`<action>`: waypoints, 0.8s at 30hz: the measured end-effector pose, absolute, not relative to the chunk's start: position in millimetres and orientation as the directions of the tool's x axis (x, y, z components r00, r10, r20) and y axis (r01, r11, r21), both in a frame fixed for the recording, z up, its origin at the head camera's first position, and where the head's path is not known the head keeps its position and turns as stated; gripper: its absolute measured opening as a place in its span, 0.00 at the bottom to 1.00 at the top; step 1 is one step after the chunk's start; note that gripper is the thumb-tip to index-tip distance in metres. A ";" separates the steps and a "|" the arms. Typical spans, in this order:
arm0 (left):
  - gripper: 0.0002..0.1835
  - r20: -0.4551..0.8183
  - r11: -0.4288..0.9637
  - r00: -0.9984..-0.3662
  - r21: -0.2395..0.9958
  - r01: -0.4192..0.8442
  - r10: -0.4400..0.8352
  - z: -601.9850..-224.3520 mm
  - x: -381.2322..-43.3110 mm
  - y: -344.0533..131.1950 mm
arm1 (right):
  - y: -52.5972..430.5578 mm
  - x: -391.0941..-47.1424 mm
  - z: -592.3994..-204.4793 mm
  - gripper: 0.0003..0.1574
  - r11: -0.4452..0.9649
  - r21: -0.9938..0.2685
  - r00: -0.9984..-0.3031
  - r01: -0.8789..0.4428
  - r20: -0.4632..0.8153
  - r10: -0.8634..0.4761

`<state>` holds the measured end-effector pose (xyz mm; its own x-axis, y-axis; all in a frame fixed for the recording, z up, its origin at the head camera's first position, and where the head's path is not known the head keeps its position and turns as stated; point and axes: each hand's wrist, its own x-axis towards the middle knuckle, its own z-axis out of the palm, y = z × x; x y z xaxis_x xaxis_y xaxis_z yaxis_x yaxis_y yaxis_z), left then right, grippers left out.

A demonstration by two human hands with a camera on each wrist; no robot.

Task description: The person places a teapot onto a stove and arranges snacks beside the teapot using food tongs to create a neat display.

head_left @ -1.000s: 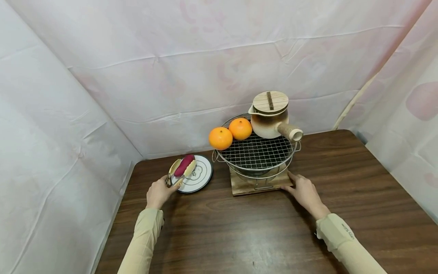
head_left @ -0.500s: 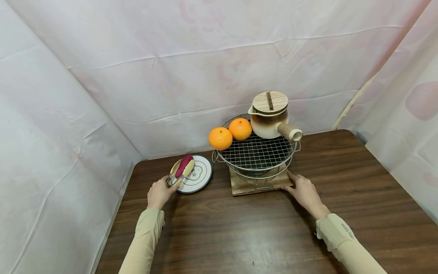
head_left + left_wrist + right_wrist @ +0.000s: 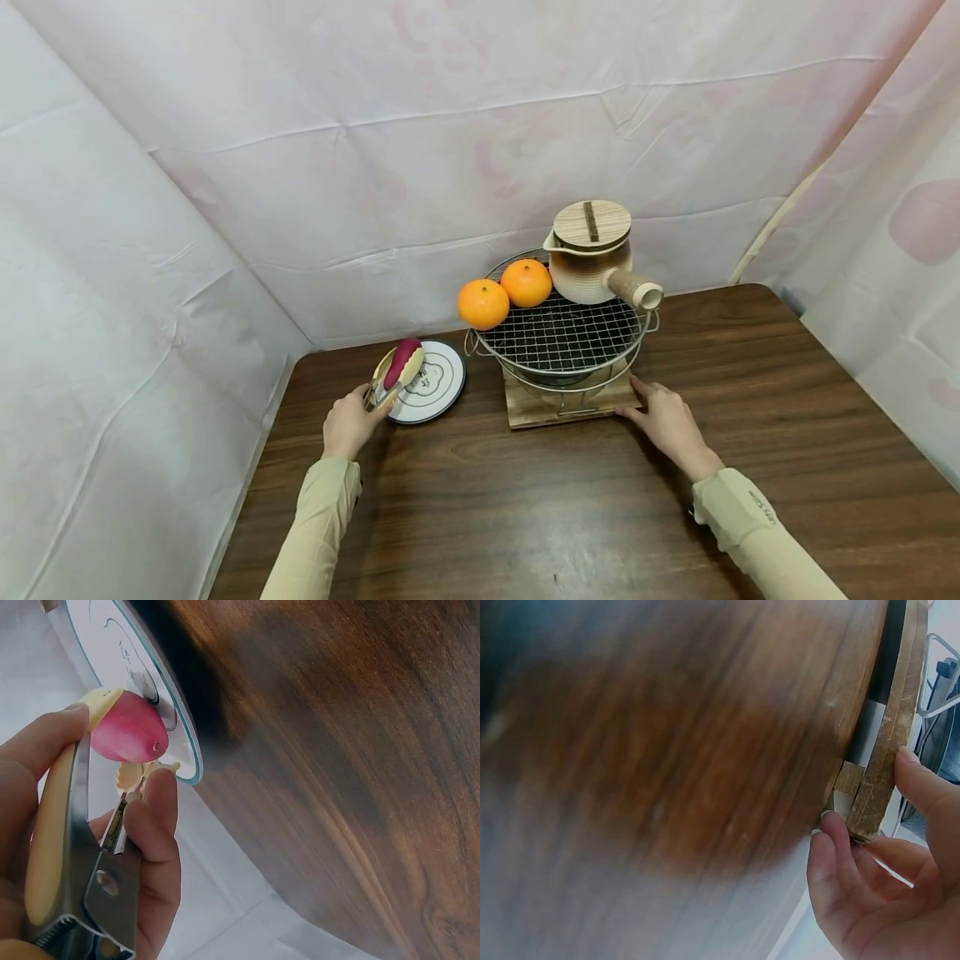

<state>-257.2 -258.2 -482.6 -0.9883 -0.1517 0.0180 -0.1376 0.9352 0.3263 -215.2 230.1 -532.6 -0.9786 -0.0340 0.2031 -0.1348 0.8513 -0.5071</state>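
In the head view my left hand (image 3: pixel 349 427) holds a pair of tongs (image 3: pixel 412 369) with cream scalloped tips. Between those tips is a purple-red sweet potato (image 3: pixel 402 362), over a white plate (image 3: pixel 442 400) with a dark rim. The left wrist view shows thumb and fingers on both arms of the tongs (image 3: pixel 51 840), the sweet potato (image 3: pixel 131 731) pinched at their far end. My right hand (image 3: pixel 670 423) grips the near right corner of a wooden board (image 3: pixel 525 410) under a round grill. In the right wrist view its thumb and fingers lie around the board (image 3: pixel 881 769).
Two oranges (image 3: pixel 483 304) sit on the left of the wire grill (image 3: pixel 577 333). Behind, on the right of it, stands a lidded pot (image 3: pixel 588 271) with its side handle (image 3: pixel 637 290) pointing toward the front right. A pale curtain (image 3: pixel 420 183) hangs behind the brown table (image 3: pixel 487 517).
The tongs' tips have drawn closer together around the sweet potato, which has shifted slightly left. My right hand and the grill keep their places.
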 end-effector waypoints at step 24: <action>0.39 0.163 0.921 -0.974 0.380 -0.087 -0.159 -471.3 -258.7 -252.2 | 229.0 -214.4 -531.2 0.43 0.840 -0.527 -0.981 -0.133 0.188 -0.038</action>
<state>-258.7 -252.2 -471.3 -0.9737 -0.1592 0.1630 -0.0871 0.9211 0.3796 -214.4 229.0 -531.2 -0.9814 -0.0377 0.1883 -0.1333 0.8396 -0.5266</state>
